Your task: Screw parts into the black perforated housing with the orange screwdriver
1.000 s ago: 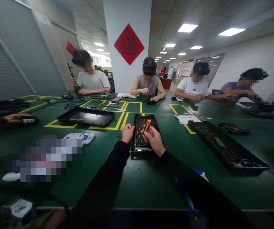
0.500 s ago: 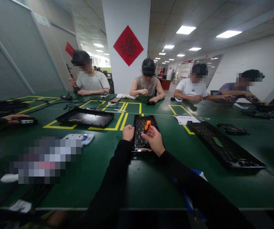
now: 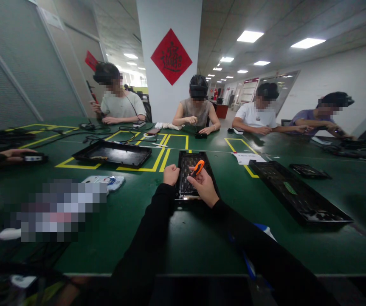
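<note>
My right hand [image 3: 204, 187] is closed around a screwdriver [image 3: 198, 168] with an orange and black handle. Its thin shaft slants down to the left over a black plastic casing [image 3: 187, 163] lying in front of me. Inside the casing are several small raised parts, and a pale strip [image 3: 191, 197] runs along its near end. My left hand [image 3: 171, 175] is curled into a fist at the casing's left edge; whether its fingers grip that edge cannot be made out.
A shallow black tray [image 3: 113, 154] lies to the left, and a long black casing [image 3: 300, 193] to the right with a smaller black part [image 3: 309, 171] beyond. A clear plastic bag [image 3: 114, 182] lies near left. Several people sit across the green table [image 3: 202, 250]; another person's hand [image 3: 19, 155] shows at left.
The screwdriver has tipped, so its handle leans further right and its shaft now shows, slanting toward the casing's near end. My left hand stays at the casing's edge.
</note>
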Action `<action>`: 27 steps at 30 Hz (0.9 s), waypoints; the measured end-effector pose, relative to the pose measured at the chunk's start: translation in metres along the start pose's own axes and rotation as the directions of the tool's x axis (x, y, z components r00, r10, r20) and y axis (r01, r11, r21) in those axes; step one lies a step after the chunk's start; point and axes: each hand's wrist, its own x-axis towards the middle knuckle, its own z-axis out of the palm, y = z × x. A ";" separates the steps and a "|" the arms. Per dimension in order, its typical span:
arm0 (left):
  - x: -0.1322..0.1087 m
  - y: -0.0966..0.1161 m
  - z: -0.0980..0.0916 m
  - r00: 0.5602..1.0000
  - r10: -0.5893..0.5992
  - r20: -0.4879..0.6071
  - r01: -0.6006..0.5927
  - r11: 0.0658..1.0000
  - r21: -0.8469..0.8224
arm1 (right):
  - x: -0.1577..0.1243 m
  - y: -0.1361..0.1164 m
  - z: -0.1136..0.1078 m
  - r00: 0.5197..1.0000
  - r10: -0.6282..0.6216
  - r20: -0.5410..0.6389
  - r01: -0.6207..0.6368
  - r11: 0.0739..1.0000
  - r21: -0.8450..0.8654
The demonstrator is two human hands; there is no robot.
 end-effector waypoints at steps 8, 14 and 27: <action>-0.001 0.003 -0.001 1.000 0.005 0.000 -0.005 1.000 0.022 | 0.003 0.001 -0.002 1.000 -0.004 -0.013 0.005 0.994 0.108; -0.002 0.005 -0.002 1.000 -0.009 0.002 0.009 1.000 0.028 | 0.001 -0.006 -0.004 0.998 0.030 0.048 -0.038 0.987 0.154; 0.000 0.001 -0.001 1.000 0.010 0.007 -0.010 0.999 0.040 | 0.003 -0.001 -0.002 1.000 -0.004 -0.012 0.005 0.997 0.083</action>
